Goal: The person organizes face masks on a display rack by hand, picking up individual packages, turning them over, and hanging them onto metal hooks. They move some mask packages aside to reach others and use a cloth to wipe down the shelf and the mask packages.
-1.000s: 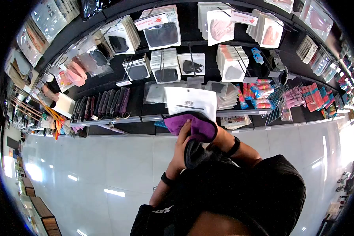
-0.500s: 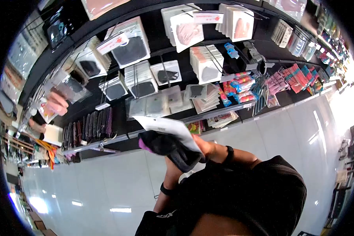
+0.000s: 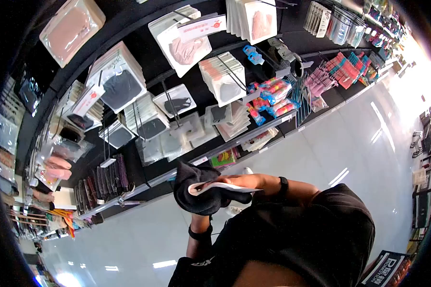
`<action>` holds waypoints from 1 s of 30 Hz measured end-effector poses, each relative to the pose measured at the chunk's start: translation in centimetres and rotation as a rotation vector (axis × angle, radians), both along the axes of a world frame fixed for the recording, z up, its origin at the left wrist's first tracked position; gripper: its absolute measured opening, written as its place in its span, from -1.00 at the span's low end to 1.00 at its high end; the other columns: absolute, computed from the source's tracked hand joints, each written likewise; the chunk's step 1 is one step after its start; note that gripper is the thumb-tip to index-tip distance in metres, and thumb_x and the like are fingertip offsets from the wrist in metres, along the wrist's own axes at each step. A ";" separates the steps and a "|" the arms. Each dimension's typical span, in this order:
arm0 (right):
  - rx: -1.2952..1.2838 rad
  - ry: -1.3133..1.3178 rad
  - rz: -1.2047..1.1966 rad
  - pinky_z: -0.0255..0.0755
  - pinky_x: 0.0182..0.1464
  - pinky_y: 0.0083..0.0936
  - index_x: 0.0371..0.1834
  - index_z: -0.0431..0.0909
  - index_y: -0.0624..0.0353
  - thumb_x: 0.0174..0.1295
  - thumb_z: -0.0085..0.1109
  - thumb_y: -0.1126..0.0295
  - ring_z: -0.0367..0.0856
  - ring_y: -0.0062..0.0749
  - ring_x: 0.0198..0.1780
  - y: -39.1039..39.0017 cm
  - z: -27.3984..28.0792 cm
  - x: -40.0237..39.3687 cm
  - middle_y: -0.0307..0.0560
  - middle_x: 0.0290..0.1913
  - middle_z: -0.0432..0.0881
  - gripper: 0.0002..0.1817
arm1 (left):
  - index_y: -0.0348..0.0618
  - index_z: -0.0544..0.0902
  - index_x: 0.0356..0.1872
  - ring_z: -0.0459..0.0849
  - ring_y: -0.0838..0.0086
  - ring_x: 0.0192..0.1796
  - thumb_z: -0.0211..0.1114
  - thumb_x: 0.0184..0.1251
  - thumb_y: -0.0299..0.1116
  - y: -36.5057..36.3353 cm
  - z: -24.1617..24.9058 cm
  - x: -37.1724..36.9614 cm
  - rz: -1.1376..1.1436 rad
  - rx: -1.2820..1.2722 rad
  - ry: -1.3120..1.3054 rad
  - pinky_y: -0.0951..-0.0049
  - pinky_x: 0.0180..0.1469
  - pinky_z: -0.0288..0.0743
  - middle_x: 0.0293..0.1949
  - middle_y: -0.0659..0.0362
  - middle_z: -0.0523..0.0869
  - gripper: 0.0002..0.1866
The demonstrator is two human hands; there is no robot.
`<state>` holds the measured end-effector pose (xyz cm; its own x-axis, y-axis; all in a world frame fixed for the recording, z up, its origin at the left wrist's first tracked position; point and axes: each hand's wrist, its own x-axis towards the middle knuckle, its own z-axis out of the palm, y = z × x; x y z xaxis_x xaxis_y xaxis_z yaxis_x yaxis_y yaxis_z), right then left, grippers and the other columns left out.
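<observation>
A soft black fabric item (image 3: 208,203) is bunched up in front of my chest, below the shelf edge. My left hand (image 3: 200,220) comes from beneath and grips the fabric; most of its fingers are hidden behind the folds. From the right, my right hand (image 3: 244,181) is closed on a thin white card (image 3: 232,185), which is seen nearly edge-on and pressed against the fabric. Fingertips of the right hand reach over the card toward a fold. What kind of garment the fabric is cannot be made out.
Black shelving carries hanging packs with white cards (image 3: 124,88), rolled dark textiles (image 3: 112,177), flat clear packs (image 3: 177,138) and colourful bagged goods (image 3: 275,93). Pale floor tiles (image 3: 316,148) run alongside. A black sign (image 3: 385,270) stands at the lower right.
The white card has turned from showing its broad face to nearly edge-on, and the black fabric has bunched up around it. The purple patch is out of sight. My view has tilted and shifted.
</observation>
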<state>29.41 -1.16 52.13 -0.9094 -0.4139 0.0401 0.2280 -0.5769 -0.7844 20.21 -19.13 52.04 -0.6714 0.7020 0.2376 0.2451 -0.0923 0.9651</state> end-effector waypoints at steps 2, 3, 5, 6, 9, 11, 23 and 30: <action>-0.014 -0.028 0.034 0.54 0.05 -0.42 0.44 0.16 0.41 0.45 -0.09 -0.18 0.63 -0.35 -0.01 0.9 -5.0 -0.7 0.04 0.14 0.53 -0.17 | -0.19 0.62 -0.02 0.65 0.28 -0.05 0.57 -0.03 -0.28 0.9 0.5 -0.1 -0.013 0.000 0.020 0.29 0.07 0.51 -0.11 0.13 0.68 -0.48; 0.265 0.390 -0.170 0.54 0.03 -0.45 0.42 0.18 0.43 0.46 -0.09 -0.16 0.63 -0.37 -0.03 1.8 -7.4 -1.6 0.01 0.12 0.54 -0.19 | -0.19 0.62 -0.02 0.65 0.27 -0.06 0.57 -0.03 -0.28 1.3 0.8 -0.3 -0.018 0.004 0.030 0.29 0.06 0.51 -0.11 0.13 0.68 -0.49; 0.657 0.847 -0.407 0.50 0.05 -0.45 0.40 0.21 0.45 0.45 -0.09 -0.15 0.59 -0.35 0.01 3.4 -9.3 -3.0 0.02 0.13 0.53 -0.19 | -0.19 0.62 -0.03 0.66 0.27 -0.06 0.57 -0.03 -0.27 2.2 1.3 -0.7 -0.018 0.007 0.053 0.29 0.06 0.51 -0.12 0.13 0.69 -0.50; 0.767 0.890 -0.436 0.45 0.09 -0.43 0.39 0.22 0.46 0.43 -0.09 -0.18 0.56 -0.31 0.06 3.8 -8.0 -3.4 0.04 0.16 0.51 -0.17 | -0.19 0.62 -0.03 0.66 0.27 -0.06 0.56 -0.03 -0.27 2.6 1.5 -1.0 -0.011 0.009 0.066 0.29 0.06 0.51 -0.12 0.13 0.69 -0.50; 0.607 0.233 -0.123 0.24 0.35 -0.21 0.40 0.24 0.43 0.34 -0.07 -0.27 0.39 -0.08 0.31 4.5 -3.0 -2.8 0.21 0.33 0.39 -0.08 | -0.20 0.63 -0.04 0.66 0.27 -0.07 0.56 -0.02 -0.27 3.4 2.2 -1.6 0.006 0.017 0.094 0.29 0.05 0.52 -0.13 0.13 0.69 -0.51; 0.613 0.207 -0.106 0.24 0.39 -0.12 0.41 0.26 0.41 0.33 -0.01 -0.18 0.36 0.03 0.37 5.1 -2.0 -2.8 0.25 0.38 0.37 -0.14 | -0.20 0.63 -0.05 0.66 0.26 -0.08 0.55 -0.02 -0.27 3.9 2.3 -2.0 0.017 0.020 0.108 0.29 0.05 0.52 -0.14 0.12 0.70 -0.52; 0.879 0.222 -0.254 0.39 -0.16 -0.37 -0.18 0.58 0.42 0.41 0.09 -0.05 0.46 -0.43 -0.25 9.6 4.1 -0.6 -0.03 -0.38 0.57 -0.43 | -0.23 0.66 -0.10 0.68 0.24 -0.12 0.53 0.00 -0.26 7.3 1.3 -1.5 0.020 0.096 0.207 0.28 0.02 0.54 -0.18 0.11 0.72 -0.56; 0.868 0.214 -0.390 0.35 -0.31 -0.52 -0.39 0.54 0.35 0.39 0.11 0.27 0.35 -0.68 -0.34 11.0 5.4 0.5 -0.34 -0.48 0.50 -0.68 | -0.24 0.67 -0.12 0.69 0.23 -0.14 0.52 0.01 -0.25 6.3 1.8 -2.4 0.056 0.129 0.303 0.28 0.01 0.55 -0.20 0.10 0.73 -0.59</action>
